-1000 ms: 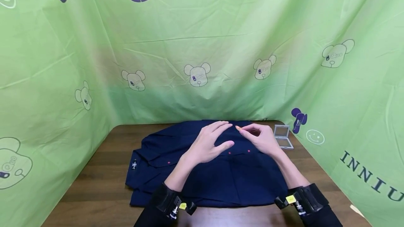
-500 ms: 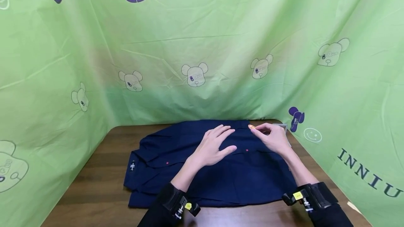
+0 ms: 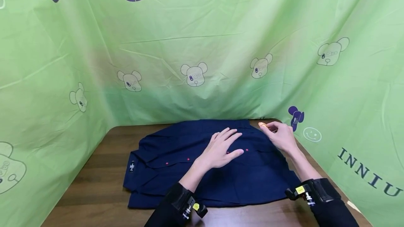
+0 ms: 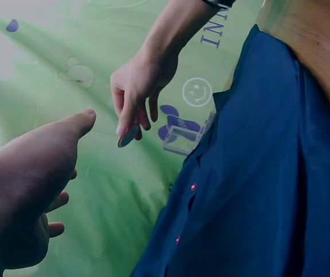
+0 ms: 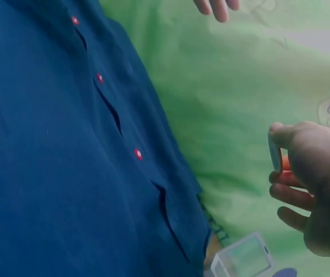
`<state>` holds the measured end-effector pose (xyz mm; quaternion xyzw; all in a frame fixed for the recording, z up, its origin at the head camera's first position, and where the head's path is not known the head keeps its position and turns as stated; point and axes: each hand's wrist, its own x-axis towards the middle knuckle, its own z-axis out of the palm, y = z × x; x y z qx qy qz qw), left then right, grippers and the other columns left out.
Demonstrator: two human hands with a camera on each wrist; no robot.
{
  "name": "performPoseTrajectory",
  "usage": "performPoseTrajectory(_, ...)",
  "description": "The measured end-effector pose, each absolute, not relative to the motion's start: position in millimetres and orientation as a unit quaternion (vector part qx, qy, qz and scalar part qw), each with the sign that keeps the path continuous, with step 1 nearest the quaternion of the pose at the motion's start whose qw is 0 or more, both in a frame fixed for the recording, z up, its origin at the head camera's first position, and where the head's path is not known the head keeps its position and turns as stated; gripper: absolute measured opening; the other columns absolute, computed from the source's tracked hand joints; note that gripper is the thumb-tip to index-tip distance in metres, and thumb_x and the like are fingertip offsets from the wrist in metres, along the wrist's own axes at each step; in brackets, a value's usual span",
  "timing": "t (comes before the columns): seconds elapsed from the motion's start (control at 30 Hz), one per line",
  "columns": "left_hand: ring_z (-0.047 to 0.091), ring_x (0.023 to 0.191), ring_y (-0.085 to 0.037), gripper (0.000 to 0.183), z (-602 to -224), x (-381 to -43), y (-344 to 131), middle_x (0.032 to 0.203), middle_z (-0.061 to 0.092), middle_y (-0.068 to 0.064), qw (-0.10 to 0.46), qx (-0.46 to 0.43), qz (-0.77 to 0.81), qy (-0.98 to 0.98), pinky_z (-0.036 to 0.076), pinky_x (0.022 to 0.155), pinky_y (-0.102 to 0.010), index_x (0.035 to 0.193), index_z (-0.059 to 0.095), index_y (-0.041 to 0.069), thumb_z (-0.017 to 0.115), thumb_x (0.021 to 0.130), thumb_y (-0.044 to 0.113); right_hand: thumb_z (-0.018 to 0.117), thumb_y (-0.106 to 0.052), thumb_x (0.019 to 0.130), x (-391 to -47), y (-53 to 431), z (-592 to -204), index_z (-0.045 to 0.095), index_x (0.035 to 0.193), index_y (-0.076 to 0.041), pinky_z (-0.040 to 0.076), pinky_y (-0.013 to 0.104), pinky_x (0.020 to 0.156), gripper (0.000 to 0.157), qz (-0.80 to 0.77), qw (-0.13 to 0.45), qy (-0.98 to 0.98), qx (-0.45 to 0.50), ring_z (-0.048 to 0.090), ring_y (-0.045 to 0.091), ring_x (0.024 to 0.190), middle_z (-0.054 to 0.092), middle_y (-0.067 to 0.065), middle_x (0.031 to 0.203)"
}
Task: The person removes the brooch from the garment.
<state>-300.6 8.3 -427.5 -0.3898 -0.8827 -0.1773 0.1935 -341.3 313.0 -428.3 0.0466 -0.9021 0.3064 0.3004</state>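
Note:
A navy button-up shirt [image 3: 252,171] lies spread on the table, its collar to the left and small red buttons [image 3: 188,159] down its front. Over the shirt's middle hovers my left hand [image 3: 219,150], fingers straight and spread, holding nothing. Beyond the shirt's far right edge, my right hand [image 3: 281,137] pinches a small flat disc [image 5: 275,154] between thumb and fingertips. The disc looks orange in the head view and grey-blue on one face in the wrist views. Near that hand stands a clear plastic case [image 4: 182,139] with its lid raised; in the head view the hand hides it.
The wooden table [image 3: 91,188] shows around the shirt. A green printed cloth [image 3: 195,104] hangs behind it and along both sides. Both wrists carry black straps with cameras [image 3: 307,190]. A small pale piece [image 3: 354,206] lies at the table's right edge.
My right hand has moved right with the disc, from above the shirt to beyond its far right edge, and now covers the plastic case. My left hand has shifted slightly right.

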Motion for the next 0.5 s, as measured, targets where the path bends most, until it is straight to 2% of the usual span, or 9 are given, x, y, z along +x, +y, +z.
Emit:
performPoseTrajectory(0.23, 0.029, 0.16, -0.028, 0.065, -437.3, -302.9, 19.1, 0.167, 0.039, 0.0, 0.184, -0.392, -0.16, -0.887, 0.033, 0.122, -0.058, 0.16, 0.038, 0.032, 0.046, 0.104, 0.064, 0.075, -0.044, 0.093, -350.8, 333.9, -431.7, 0.081, 0.095, -0.009, 0.044, 0.03, 0.068, 0.035, 0.279, 0.324, -0.903, 0.026, 0.071, 0.023, 0.072, 0.079, 0.01, 0.082)
performPoseTrajectory(0.5, 0.024, 0.162, -0.028, 0.068, -443.9, -301.7, 27.8, 0.17, 0.034, 0.001, 0.15, -0.396, -0.15, -0.893, 0.029, 0.124, -0.06, 0.162, 0.031, 0.036, 0.042, 0.103, 0.067, 0.071, -0.043, 0.095, -355.0, 359.5, -436.8, 0.078, 0.093, -0.006, 0.044, 0.034, 0.058, 0.038, 0.242, 0.301, -0.923, 0.007, 0.069, 0.036, 0.074, 0.078, 0.015, 0.084)
